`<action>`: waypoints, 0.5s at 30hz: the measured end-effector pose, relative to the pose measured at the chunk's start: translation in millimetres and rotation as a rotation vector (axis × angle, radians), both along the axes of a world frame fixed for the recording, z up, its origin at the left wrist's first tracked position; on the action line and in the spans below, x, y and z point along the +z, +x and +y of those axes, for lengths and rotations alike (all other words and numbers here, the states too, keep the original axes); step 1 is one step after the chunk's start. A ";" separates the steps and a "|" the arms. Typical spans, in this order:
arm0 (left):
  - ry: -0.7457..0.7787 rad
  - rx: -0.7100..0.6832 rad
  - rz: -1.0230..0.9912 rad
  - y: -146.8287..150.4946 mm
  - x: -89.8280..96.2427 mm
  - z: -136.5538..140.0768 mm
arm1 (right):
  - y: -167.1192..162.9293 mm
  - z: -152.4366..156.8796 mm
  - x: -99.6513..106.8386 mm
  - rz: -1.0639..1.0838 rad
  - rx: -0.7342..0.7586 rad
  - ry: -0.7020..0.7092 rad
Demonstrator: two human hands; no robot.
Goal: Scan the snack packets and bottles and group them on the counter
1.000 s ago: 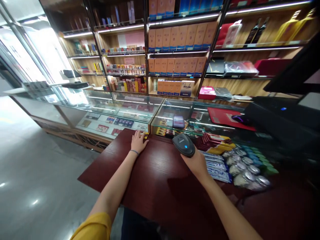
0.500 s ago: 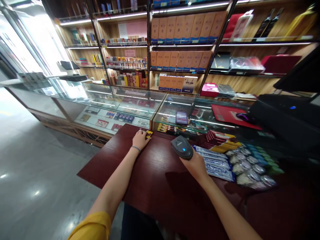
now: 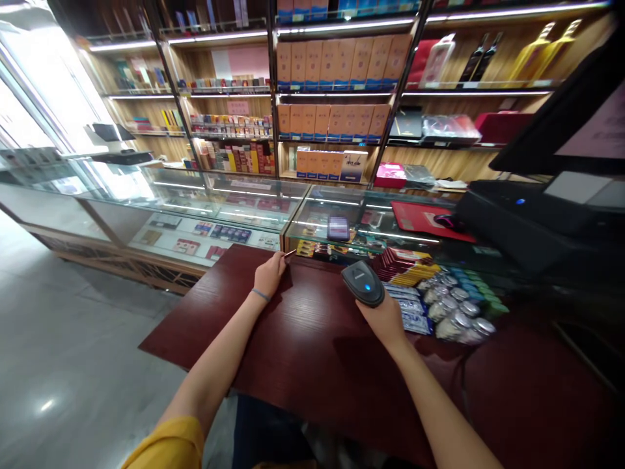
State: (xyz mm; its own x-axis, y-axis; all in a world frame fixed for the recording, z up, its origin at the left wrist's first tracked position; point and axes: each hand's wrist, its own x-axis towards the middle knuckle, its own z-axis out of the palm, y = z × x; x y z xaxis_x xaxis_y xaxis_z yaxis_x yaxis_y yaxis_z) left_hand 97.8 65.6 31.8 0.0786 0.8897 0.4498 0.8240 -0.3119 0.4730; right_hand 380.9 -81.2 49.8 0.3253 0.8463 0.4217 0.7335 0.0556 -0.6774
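In the head view, one rounded, dark plastic scanner (image 3: 362,279) is gripped by the closed right hand (image 3: 385,319) above the glossy, wood-grained tabletop (image 3: 303,345), its lower part hidden. One thin, flat item (image 3: 291,253), seen edge-on and its face unreadable, is pinched by the left hand (image 3: 268,275) near the tabletop's far edge. Two dark bottles (image 3: 480,60) are shelved beyond; the monitor (image 3: 551,124) is cut off at right.

plastic scanner (image 3: 364,284), glossy wood-grained tabletop (image 3: 307,345), smooth glass display case (image 3: 195,200), cloth sleeve (image 3: 170,443)
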 end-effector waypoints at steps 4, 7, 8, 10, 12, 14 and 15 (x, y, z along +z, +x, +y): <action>-0.065 0.005 -0.582 14.0 2.9 4.5 | 3.6 -2.5 3.8 0.038 0.013 0.025; -0.302 -0.044 -1.138 34.4 3.8 -2.4 | 5.5 -3.9 6.1 0.068 0.001 0.047; -0.373 -0.058 -1.293 42.1 3.5 -7.0 | 5.8 -4.3 6.6 0.077 -0.005 0.053; -0.458 -0.100 -1.515 57.4 2.0 -17.4 | 5.8 -5.1 7.5 0.091 -0.010 0.064; -0.479 -0.134 -1.660 70.6 -0.9 -27.3 | 5.0 -6.2 8.4 0.103 0.000 0.068; -0.446 -0.151 -1.750 80.2 -4.9 -34.8 | 3.6 -7.4 9.6 0.111 0.015 0.059; -0.415 -0.155 -1.775 83.4 -7.1 -37.5 | 2.7 -8.0 10.3 0.112 0.025 0.047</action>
State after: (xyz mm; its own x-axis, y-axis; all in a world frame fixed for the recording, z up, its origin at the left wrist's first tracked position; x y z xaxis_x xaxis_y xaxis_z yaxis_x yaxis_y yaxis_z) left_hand 181.2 28.0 24.6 -0.1078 0.9845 -0.1386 -0.7014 0.0235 0.7124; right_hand 383.6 -89.2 60.0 0.3518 0.8346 0.4238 0.6518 0.1066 -0.7509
